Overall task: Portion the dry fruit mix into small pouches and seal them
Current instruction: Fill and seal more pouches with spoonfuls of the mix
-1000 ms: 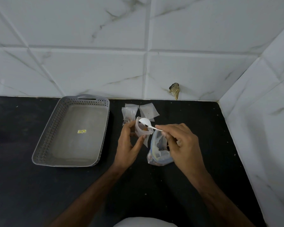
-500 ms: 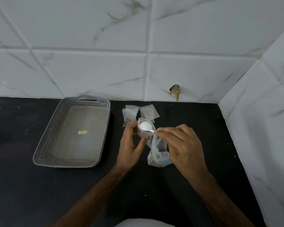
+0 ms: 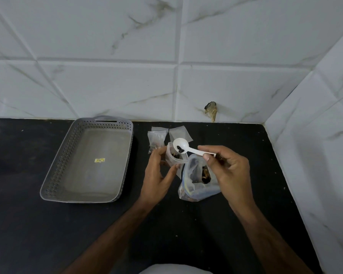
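A: Where was the pouch?
B: Mid-frame; the left hand (image 3: 156, 175) pinched the small pouch (image 3: 171, 157).
A: And the right hand (image 3: 229, 171)?
B: It gripped a white spoon (image 3: 181, 146) holding 2 dark pieces, above the mix bag (image 3: 196, 184).

white spoon (image 3: 181, 145) in right hand (image 3: 229, 171) over left hand's (image 3: 156, 175) pouch (image 3: 173, 158)

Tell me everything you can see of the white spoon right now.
The white spoon looks like thin plastic, with a round bowl and a short flat handle. The right hand pinches the handle end, thumb on top. Its bowl faces up, holding a few dark pieces, just above the mouth of the small pouch that the left hand holds open. Whether it touches the pouch's rim is unclear.
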Demonstrator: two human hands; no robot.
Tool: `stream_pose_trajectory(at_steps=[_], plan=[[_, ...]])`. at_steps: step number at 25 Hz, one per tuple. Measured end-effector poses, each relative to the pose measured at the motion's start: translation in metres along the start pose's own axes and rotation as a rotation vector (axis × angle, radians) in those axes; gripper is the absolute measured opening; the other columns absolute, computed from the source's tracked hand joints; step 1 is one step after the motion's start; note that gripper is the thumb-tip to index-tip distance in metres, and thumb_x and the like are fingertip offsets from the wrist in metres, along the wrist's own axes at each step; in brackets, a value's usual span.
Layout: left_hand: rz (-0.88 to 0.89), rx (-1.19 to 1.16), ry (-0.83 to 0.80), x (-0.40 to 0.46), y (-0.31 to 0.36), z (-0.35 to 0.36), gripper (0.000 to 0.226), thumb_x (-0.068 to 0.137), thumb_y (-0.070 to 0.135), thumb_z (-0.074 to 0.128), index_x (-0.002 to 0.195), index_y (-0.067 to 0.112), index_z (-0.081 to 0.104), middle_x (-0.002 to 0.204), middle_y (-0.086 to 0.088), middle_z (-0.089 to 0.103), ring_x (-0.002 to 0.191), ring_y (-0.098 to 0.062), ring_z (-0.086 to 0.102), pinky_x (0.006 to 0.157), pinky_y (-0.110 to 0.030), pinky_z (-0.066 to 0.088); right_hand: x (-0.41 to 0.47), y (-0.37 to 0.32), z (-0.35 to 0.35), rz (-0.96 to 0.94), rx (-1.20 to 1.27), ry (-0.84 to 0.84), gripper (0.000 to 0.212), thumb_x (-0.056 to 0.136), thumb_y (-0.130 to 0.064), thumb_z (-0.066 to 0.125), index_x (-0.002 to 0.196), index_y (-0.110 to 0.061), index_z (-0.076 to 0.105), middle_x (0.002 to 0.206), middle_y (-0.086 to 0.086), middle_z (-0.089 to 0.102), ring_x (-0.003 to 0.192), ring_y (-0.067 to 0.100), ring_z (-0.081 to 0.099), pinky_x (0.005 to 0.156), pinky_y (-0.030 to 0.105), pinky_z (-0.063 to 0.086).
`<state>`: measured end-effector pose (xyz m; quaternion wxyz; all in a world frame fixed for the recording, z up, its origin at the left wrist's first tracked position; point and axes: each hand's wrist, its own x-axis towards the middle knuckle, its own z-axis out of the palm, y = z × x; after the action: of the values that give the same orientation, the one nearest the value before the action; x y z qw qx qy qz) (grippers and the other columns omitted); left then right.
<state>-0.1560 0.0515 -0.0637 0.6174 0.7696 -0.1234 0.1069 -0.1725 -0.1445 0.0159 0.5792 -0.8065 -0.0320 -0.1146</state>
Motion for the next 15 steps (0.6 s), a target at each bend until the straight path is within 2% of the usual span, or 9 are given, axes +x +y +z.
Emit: stream_pose_trajectory(at_steps=[2,5,7,9,12,15], plan=[[0.006,0.004,0.002,0.000,0.000,0.000,0.042,0.093,0.031,0.066,0.131,0.022,0.050,0.125,0.003,0.060,0.114,-0.022,0.062,0.091,-0.033,0.055,0.001,0.003,0.000,-0.062,-0.066,0.009,0.024,0.093,-0.004,0.067,0.111,-0.016,0.076,0.100,-0.012,0.074,0.094,0.010,0.068,0.078,0.020,0.054],[0.017,0.014,0.009,0.002,-0.001,0.000,0.043,0.093,0.028,0.066,0.132,0.024,0.049,0.126,0.007,0.059,0.115,-0.020,0.062,0.091,-0.032,0.055,-0.003,0.014,-0.002,-0.536,-0.480,-0.054,0.024,0.093,-0.009,0.060,0.110,-0.010,0.076,0.103,-0.002,0.075,0.091,0.007,0.061,0.075,0.027,0.050],[0.027,0.038,-0.001,0.002,-0.005,0.000,0.042,0.093,0.025,0.067,0.131,0.020,0.050,0.125,0.005,0.059,0.115,-0.021,0.062,0.091,-0.037,0.056,-0.003,0.021,-0.001,-0.726,-0.694,-0.070,0.024,0.094,-0.011,0.060,0.112,-0.014,0.076,0.108,-0.003,0.076,0.090,0.014,0.061,0.073,0.032,0.049],[0.026,0.054,-0.009,0.002,-0.009,0.001,0.041,0.093,0.022,0.067,0.130,0.013,0.052,0.123,0.001,0.060,0.114,-0.023,0.062,0.090,-0.040,0.056,-0.002,0.021,0.001,-0.771,-0.755,-0.028,0.023,0.095,-0.014,0.063,0.112,-0.017,0.077,0.109,-0.004,0.076,0.091,0.016,0.060,0.073,0.035,0.049],[0.025,0.063,-0.019,0.001,-0.010,0.002,0.042,0.093,0.023,0.066,0.130,0.008,0.053,0.123,-0.001,0.060,0.114,-0.022,0.062,0.091,-0.038,0.056,-0.004,0.019,0.000,-0.801,-0.817,0.001,0.022,0.094,-0.015,0.064,0.111,-0.017,0.078,0.108,-0.005,0.076,0.094,0.015,0.055,0.076,0.033,0.044],[0.029,0.095,-0.031,0.002,-0.012,0.001,0.042,0.093,0.025,0.066,0.131,0.011,0.053,0.122,0.001,0.059,0.112,-0.020,0.062,0.090,-0.039,0.056,-0.006,0.023,0.002,-0.697,-0.726,0.016,0.025,0.094,-0.011,0.059,0.109,-0.016,0.079,0.108,-0.006,0.076,0.094,0.011,0.057,0.080,0.031,0.044]])
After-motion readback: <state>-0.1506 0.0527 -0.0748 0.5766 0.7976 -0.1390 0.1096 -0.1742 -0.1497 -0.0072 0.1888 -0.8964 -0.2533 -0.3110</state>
